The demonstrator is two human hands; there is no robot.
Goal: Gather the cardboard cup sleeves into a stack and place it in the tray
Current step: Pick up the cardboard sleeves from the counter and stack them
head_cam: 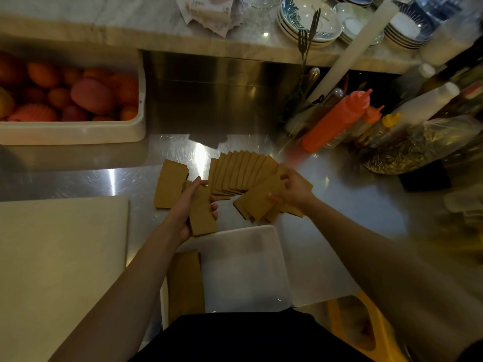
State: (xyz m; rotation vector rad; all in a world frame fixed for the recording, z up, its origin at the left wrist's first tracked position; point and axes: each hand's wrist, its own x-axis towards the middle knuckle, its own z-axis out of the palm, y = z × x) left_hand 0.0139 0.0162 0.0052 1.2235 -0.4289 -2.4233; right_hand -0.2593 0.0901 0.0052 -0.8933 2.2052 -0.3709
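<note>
Brown cardboard cup sleeves lie on the steel counter: a fanned row in the middle and a small pile to its left. My left hand is closed around a small stack of sleeves, held upright just above the tray's far edge. My right hand grips several sleeves at the right end of the fan. A white tray sits near me; one stack of sleeves lies along its left side, partly hidden by my left forearm.
A white cutting board lies left of the tray. A bin of fruit stands at the back left. Squeeze bottles, a bag and utensils crowd the right. Stacked bowls rest on the raised shelf.
</note>
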